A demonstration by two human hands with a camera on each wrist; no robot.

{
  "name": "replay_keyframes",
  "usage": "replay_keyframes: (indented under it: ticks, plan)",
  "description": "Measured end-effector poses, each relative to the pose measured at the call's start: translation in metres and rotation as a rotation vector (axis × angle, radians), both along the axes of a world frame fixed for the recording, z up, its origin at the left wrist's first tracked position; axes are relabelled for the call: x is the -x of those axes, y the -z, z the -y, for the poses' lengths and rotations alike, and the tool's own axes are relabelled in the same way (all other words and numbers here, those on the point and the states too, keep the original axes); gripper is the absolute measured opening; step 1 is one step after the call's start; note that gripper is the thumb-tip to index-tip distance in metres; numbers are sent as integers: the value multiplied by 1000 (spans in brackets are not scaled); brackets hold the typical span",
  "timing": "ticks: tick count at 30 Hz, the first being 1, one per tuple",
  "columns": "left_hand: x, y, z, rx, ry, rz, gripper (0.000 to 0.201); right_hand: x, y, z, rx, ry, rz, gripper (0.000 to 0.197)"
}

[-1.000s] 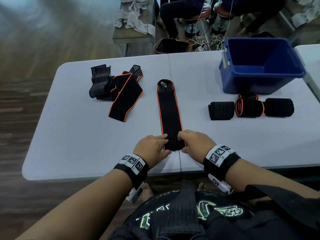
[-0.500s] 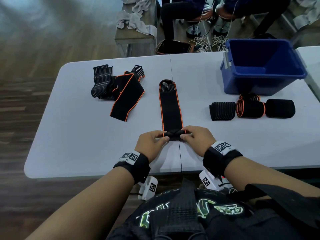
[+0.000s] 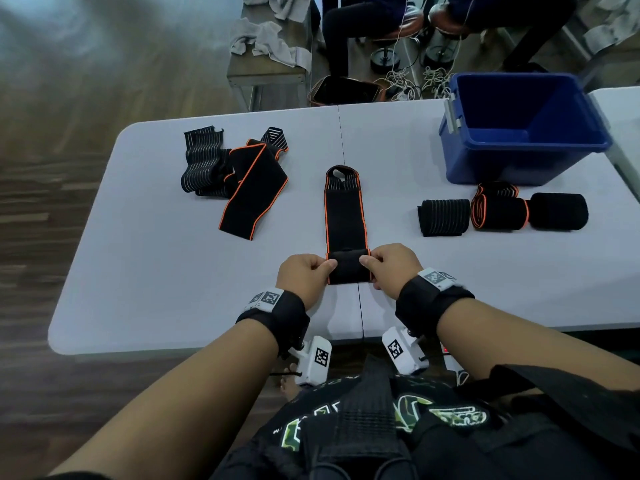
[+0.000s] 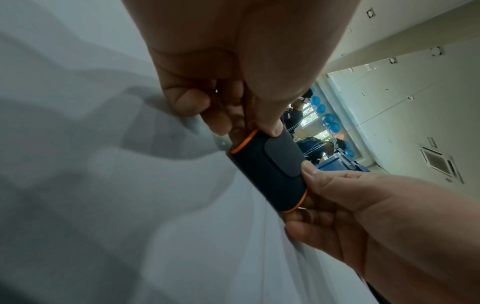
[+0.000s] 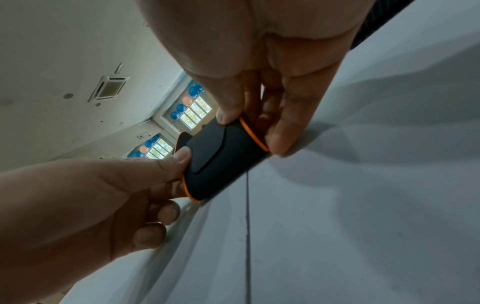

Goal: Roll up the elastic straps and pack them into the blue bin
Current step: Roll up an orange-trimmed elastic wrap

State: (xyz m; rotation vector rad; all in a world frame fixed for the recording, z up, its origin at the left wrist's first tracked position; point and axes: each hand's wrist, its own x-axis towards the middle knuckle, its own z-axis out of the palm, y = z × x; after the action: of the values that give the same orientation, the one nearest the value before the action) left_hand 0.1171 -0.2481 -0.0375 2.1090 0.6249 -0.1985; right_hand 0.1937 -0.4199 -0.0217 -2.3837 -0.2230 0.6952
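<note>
A black elastic strap with orange edging [image 3: 344,213] lies lengthwise on the white table [image 3: 156,271], its near end wound into a small roll [image 3: 348,268] [image 4: 270,170] [image 5: 223,160]. My left hand [image 3: 304,273] [image 4: 233,107] pinches the roll's left end and my right hand [image 3: 389,266] [image 5: 259,115] pinches its right end. The blue bin [image 3: 519,129] stands empty at the far right. Three finished rolls [image 3: 498,211] lie in a row in front of it. Unrolled straps [image 3: 235,178] are piled at the far left.
The table's near edge runs just under my wrists, and a seam [image 3: 341,133] splits it down the middle. Behind the table stand a bench with grey cloths [image 3: 266,39] and seated people [image 3: 381,15].
The roll has grown thicker and travelled away from me along the strap. Both hands moved forward with it, and the flat length of strap is shorter.
</note>
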Motion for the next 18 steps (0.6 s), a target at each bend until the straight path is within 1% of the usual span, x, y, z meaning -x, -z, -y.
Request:
replay_keyframes:
  ticks: [7,10,11,13,15,17,18]
  plan:
    - [-9,-3,0,-9,30,-89,40,0,-3,-6,137,22,-20,38]
    - [-12,-4,0,-28,29,-113,37,-4,-2,-8,160,38,-45,38]
    - [-14,-5,1,-59,41,-124,36,-6,-2,-9,168,43,-44,38]
    - [-16,-10,3,-202,106,-137,33,-8,-3,-9,216,20,-14,40]
    - [-17,-11,4,-331,140,-82,26,-11,-7,-8,272,-15,42,36]
    - [-15,-10,3,-376,178,23,23,-12,-10,-7,232,-22,97,26]
    - [-15,-9,2,-408,219,65,24,-12,-10,-7,207,-48,139,24]
